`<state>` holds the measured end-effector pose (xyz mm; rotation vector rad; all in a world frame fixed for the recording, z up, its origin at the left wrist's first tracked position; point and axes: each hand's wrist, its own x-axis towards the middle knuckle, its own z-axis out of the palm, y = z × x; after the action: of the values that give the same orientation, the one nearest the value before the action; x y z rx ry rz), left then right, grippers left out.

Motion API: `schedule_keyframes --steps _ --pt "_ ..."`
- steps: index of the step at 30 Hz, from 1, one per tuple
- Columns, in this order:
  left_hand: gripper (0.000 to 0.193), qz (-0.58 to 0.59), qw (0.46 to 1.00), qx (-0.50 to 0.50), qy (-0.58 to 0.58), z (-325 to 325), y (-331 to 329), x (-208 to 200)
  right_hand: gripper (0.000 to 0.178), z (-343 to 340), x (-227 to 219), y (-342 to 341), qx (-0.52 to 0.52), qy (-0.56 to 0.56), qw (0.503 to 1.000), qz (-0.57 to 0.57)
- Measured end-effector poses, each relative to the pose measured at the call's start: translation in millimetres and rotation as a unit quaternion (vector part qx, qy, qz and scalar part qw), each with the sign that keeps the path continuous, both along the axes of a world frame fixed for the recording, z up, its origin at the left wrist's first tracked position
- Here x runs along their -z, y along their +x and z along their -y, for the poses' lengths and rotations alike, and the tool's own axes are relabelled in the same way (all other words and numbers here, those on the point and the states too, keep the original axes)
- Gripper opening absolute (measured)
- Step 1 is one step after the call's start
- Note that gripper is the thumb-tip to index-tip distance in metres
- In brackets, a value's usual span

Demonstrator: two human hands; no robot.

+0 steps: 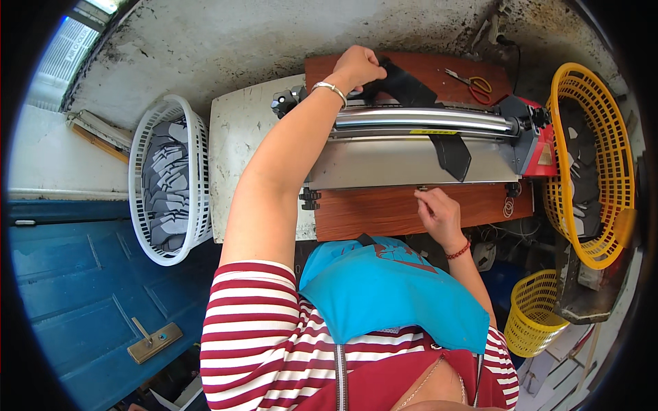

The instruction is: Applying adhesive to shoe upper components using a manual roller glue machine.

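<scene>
My left hand [360, 67] reaches over to the far side of a roller machine [411, 164], which has a shiny metal roller [425, 120] and a flat steel plate. Its fingers are closed on the edge of a black cut piece of sheet material [404, 83] that lies behind the roller. In front of the roller, a pointed black piece [452, 157] rests on the plate; whether the two join under the roller is hidden. My right hand [440, 216] is at the plate's front edge with its fingers curled together, and what they hold, if anything, cannot be made out.
A white basket [202, 171] of grey and black cut pieces stands left, a yellow basket [561, 137] of dark pieces right. Scissors [473, 85] lie on the brown board behind the machine. Lower right is another yellow basket [524, 315]; a blue door [75, 288] is left.
</scene>
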<state>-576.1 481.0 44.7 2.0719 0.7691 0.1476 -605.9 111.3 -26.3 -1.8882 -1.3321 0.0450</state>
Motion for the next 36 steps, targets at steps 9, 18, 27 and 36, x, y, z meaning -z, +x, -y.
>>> schedule_keyframes --steps 9,18,27,36 --pt "0.012 0.196 0.966 -0.107 -0.128 -8.4 -13.2 -89.8 0.018 8.7 17.9 -3.7 -0.024 -0.014 1.0 -0.011" --pt "0.011 0.348 0.914 -0.167 -0.128 -93.7 -175.7 -160.8 0.018 5.6 25.9 -17.3 -0.072 -0.064 0.994 -0.053" --pt "0.012 0.142 0.772 -0.324 0.528 -117.4 -455.6 -203.4 0.02 -32.9 43.6 -36.1 -0.17 -0.058 0.983 -0.033" --pt "0.013 -0.275 0.899 -0.307 0.151 -73.4 -679.7 106.3 0.02 -51.5 58.7 -52.7 -0.21 -0.099 0.971 -0.063"
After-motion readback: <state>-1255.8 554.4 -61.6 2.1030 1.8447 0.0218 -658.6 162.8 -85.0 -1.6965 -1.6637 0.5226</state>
